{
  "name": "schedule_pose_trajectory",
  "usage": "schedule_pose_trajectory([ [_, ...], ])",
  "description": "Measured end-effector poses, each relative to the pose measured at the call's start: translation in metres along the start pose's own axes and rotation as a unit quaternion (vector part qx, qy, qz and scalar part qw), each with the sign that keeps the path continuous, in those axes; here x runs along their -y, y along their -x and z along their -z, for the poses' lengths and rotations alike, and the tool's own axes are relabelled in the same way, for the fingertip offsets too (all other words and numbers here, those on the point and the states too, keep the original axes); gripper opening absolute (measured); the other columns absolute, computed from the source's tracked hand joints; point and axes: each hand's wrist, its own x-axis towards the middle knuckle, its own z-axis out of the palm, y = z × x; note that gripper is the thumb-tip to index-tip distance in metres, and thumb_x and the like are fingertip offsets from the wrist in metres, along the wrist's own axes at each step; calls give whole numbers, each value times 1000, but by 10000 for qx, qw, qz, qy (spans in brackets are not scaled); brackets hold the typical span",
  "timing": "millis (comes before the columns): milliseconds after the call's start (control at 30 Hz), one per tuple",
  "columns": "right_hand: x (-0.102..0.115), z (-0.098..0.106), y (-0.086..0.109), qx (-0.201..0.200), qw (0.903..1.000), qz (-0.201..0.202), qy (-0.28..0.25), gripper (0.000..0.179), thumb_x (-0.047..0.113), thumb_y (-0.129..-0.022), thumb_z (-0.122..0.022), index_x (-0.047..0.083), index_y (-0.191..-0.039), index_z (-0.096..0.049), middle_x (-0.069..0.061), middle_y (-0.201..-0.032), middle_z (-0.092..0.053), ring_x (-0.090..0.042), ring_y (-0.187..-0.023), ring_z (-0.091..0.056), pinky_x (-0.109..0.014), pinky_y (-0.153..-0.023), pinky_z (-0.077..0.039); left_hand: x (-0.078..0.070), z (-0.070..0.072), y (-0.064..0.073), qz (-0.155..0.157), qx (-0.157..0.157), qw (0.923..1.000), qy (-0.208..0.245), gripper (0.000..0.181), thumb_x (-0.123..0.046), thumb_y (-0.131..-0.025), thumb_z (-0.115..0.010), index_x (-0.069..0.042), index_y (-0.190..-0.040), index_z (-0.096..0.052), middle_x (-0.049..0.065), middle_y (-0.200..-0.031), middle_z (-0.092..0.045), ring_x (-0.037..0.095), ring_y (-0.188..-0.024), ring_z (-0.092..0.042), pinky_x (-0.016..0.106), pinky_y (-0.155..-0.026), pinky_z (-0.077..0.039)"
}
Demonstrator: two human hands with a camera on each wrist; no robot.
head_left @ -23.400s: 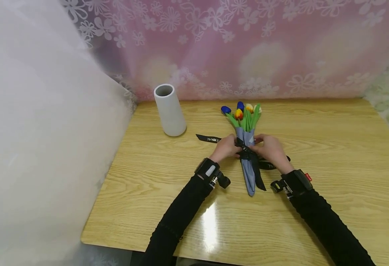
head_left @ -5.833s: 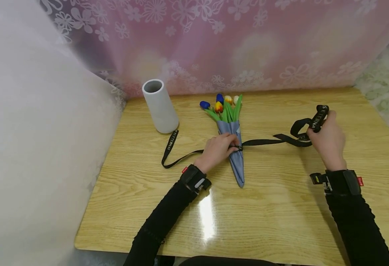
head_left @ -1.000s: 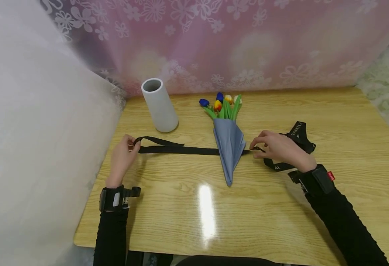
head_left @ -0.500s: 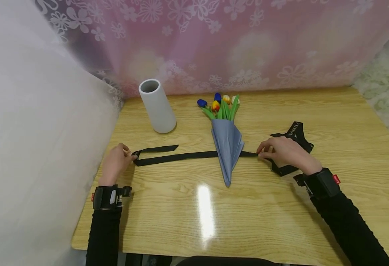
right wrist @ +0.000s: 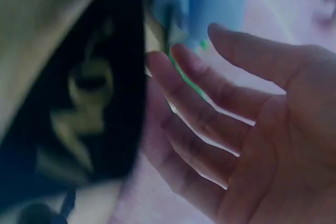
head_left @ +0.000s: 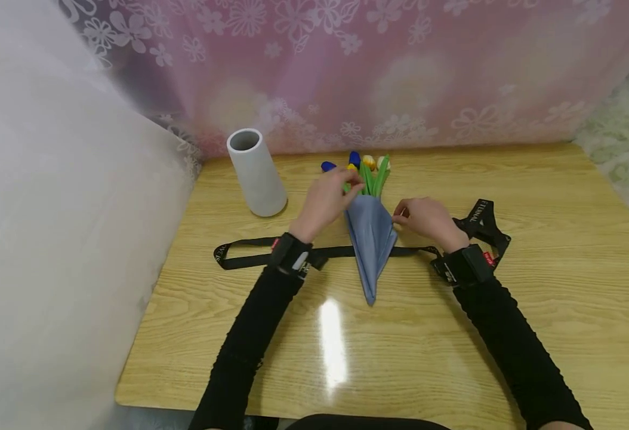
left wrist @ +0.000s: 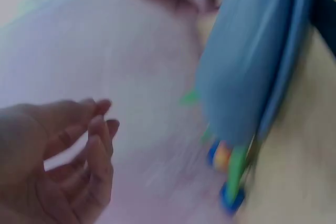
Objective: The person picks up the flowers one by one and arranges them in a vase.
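Black ribbon (head_left: 340,252) beneath wrapped bouquet (head_left: 370,239)

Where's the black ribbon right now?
In the head view, the black ribbon runs left to right across the table, passing under the blue-wrapped bouquet and bunching up near the right hand.

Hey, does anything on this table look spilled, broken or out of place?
Nothing looks spilled or broken. Only the black ribbon looks untidy: it runs loose under the blue wrapping, doubled back on one side and bunched on the other. The vase stands upright.
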Motion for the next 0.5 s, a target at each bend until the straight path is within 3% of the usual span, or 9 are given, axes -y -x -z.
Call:
schedule_pose_trajectory([
  [133, 0, -10, -10, 81, 9998, -194, 42, 29, 26, -101, -64, 0, -109, -70, -13, -91, -72, -24, -73, -63, -38, -64, -50, -13, -43, -23, 19, 654, 9978, -44, 30, -30, -103, -61, -15, -129, -69, 6, -126, -65, 19, -104, -65, 30, -82, -55],
  [233, -1, -13, -12, 80, 9999, -152, -1, 25, 25, -101, -65, 0, -104, -70, -11, -85, -69, -23, -69, -61, -36, -61, -47, -14, -62, -27, 243, 820, 9960, -257, 33, -29, -102, -64, -15, -131, -68, 6, -127, -65, 20, -109, -65, 32, -85, -56],
  [333, -3, -11, -11, 114, 9997, -96, -190, 21, 23, -101, -65, 2, -99, -69, -9, -80, -66, -22, -67, -57, -34, -61, -42, -10, -69, -26, 396, 822, 9952, -343, 32, -26, -101, -66, -15, -130, -69, 6, -123, -65, 20, -107, -64, 33, -85, -55],
  [500, -7, 2, -1, 228, 9983, -74, -539, 21, 24, -101, -64, 4, -98, -66, -9, -85, -65, -22, -70, -55, -35, -63, -40, 0, -66, -20, 567, 772, 9953, -168, 32, -25, -100, -67, -15, -130, -69, 8, -127, -63, 21, -106, -64, 31, -83, -55],
])
